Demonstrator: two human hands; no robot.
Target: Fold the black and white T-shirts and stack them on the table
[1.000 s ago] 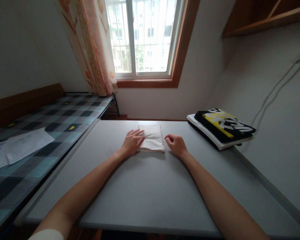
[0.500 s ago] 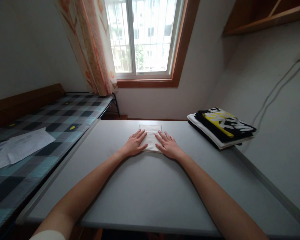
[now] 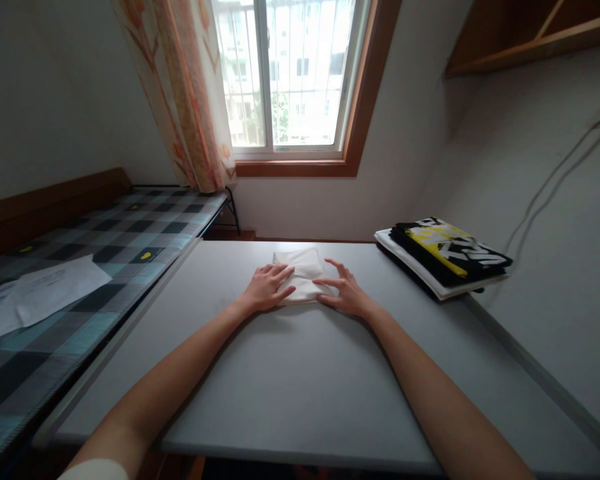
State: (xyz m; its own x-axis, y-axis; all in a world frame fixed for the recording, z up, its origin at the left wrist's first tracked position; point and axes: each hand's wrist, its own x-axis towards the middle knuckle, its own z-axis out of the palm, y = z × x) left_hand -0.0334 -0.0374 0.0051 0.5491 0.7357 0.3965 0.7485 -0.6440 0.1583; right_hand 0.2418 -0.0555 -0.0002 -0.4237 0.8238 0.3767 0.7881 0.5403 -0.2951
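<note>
A folded white cloth lies near the far edge of the grey-white table; its upper layer looks loose and slightly rumpled. My left hand rests on the cloth's left part with the fingers stretched out and the thumb apart. At the right side is my right hand, its fingers bent and spread. The index finger and thumb reach to the cloth's right edge, and the other fingers are raised. Whether any fabric sits between them I cannot make out.
A stack of folded dark and white clothes lies at the table's right, beside the wall. To the left stands a bed with a checked mattress, papers on it. Behind are a curtain and a window.
My right hand has gone from lying flat on the cloth to curved, spread fingers at its right edge. The cloth's top layer has shifted and rumpled. My left hand has hardly moved.
</note>
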